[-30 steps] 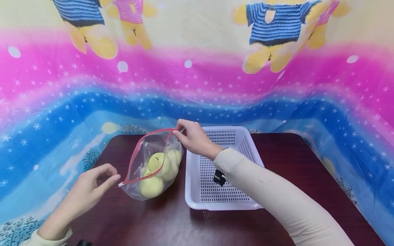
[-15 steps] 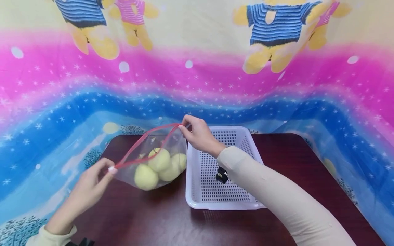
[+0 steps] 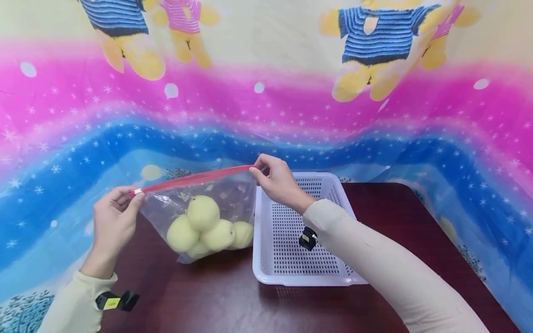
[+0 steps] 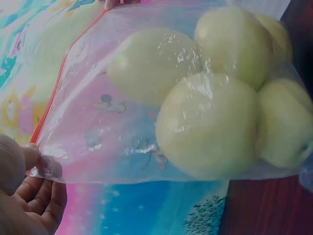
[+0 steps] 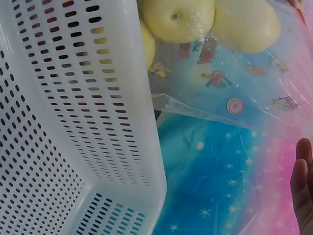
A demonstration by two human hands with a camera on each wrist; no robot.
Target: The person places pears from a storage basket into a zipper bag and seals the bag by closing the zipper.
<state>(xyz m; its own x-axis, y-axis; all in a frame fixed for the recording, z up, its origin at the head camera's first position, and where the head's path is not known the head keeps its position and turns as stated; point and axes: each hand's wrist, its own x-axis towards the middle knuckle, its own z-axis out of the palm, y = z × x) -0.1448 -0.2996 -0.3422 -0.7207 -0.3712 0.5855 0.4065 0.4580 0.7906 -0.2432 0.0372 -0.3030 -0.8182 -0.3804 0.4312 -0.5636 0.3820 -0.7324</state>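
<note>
A clear zip bag (image 3: 235, 199) with a red zip strip (image 3: 195, 177) hangs between my hands, its printed figures showing in the wrist views. Several pale yellow-green pears (image 3: 202, 212) lie bunched in its lower part, close over the table. My left hand (image 3: 114, 219) pinches the strip's left end at the white slider (image 3: 138, 191). At the opposite top corner, my right hand (image 3: 276, 180) pinches the strip between thumb and fingers. In the left wrist view the bag's film (image 4: 117, 132) is stretched flat in front of the fruit.
A white perforated plastic basket (image 3: 300, 280) stands on the dark red-brown table (image 3: 200, 296), just right of the bag and under my right forearm. A patterned cloth (image 3: 266, 120) hangs behind the table. Small black cameras (image 3: 308, 238) are strapped to both wrists.
My left hand has taken hold of the slider end and moved up and left. The bag's mouth has narrowed from wide to nearly straight. The pears have tipped upright; my right hand rose slightly rightward.
</note>
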